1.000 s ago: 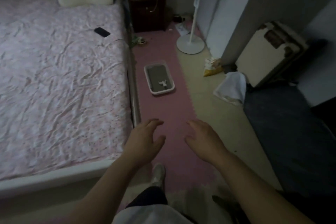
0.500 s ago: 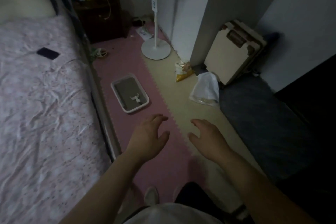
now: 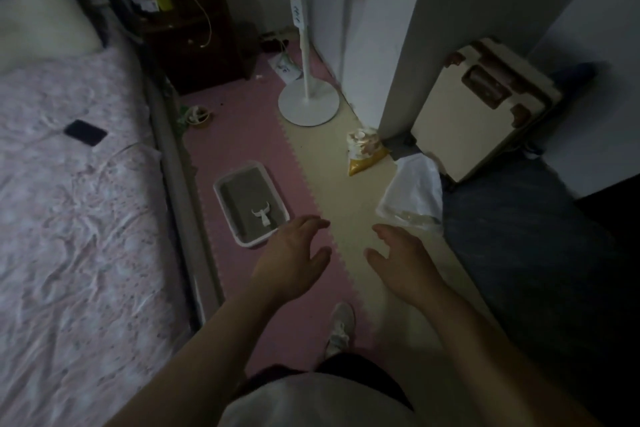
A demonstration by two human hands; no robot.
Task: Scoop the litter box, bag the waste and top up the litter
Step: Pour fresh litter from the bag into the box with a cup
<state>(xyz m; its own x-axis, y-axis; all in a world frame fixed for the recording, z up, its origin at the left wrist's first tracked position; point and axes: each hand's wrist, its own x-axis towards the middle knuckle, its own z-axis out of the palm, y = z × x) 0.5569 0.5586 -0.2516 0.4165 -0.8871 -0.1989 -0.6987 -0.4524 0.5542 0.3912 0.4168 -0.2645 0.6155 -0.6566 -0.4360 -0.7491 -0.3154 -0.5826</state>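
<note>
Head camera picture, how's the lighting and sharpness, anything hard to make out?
Head view: dim room, the right side beyond the suitcase falls into near black; soft overall, so the litter box and the white scoop in it lack fine detail; wide-angle bending tilts the bed edge; both hands readable, no glare.

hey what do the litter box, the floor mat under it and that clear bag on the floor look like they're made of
Litter box: looks like smooth white moulded plastic, going by its rounded rim.
Floor mat: probably matte pink foam tiles; its edge shows interlocking teeth against the cream tiles.
Clear bag: thin translucent plastic film, crumpled and faintly shiny.
</note>
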